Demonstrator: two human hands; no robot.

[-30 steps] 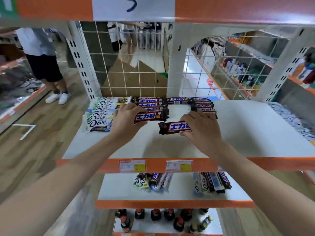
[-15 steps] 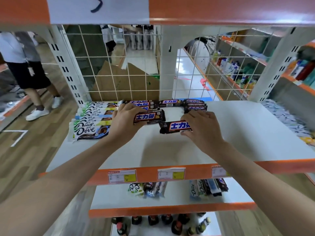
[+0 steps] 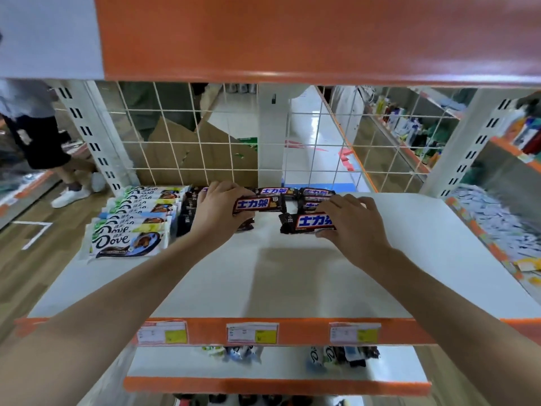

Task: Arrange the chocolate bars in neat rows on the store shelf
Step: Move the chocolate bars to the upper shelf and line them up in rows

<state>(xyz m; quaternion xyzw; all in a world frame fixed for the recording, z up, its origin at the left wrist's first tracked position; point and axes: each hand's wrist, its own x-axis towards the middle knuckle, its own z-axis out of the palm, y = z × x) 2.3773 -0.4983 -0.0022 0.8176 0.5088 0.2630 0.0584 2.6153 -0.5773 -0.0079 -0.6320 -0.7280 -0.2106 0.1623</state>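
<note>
Nearest the camera, the orange front lip of the white shelf point(image 3: 292, 288) carries three price labels point(image 3: 252, 333), each with a yellow patch. Below it, a lower shelf point(image 3: 175, 364) holds a few wrapped bars, too blurred to be named.

Two bare forearms reach in from the bottom corners across the white shelf surface. The right hand point(image 3: 355, 222) is curled over the right end of a dark Snickers bar point(image 3: 307, 223), which is pinched between fingers and thumb; the bar lies flat on the shelf with its long side across the view. The left hand point(image 3: 218, 210) is wrapped around the left end of a second Snickers bar point(image 3: 259, 204), which is gripped and held just above and behind the first, tilted slightly. The two bars are near each other but apart.

To the left, a row of Dove bars point(image 3: 131, 227) is laid overlapping from front to back, with the front one showing its blue-and-white wrapper. Between that row and the left hand, a stack of dark bars point(image 3: 187, 209) is seen. Behind the hands, further Snickers bars point(image 3: 317, 192) are lined up towards the back.

The back is closed by a white wire grid point(image 3: 181, 136), with cardboard behind it. At far left, a person's legs and white shoes point(image 3: 70, 196) are visible on the wooden floor.
</note>
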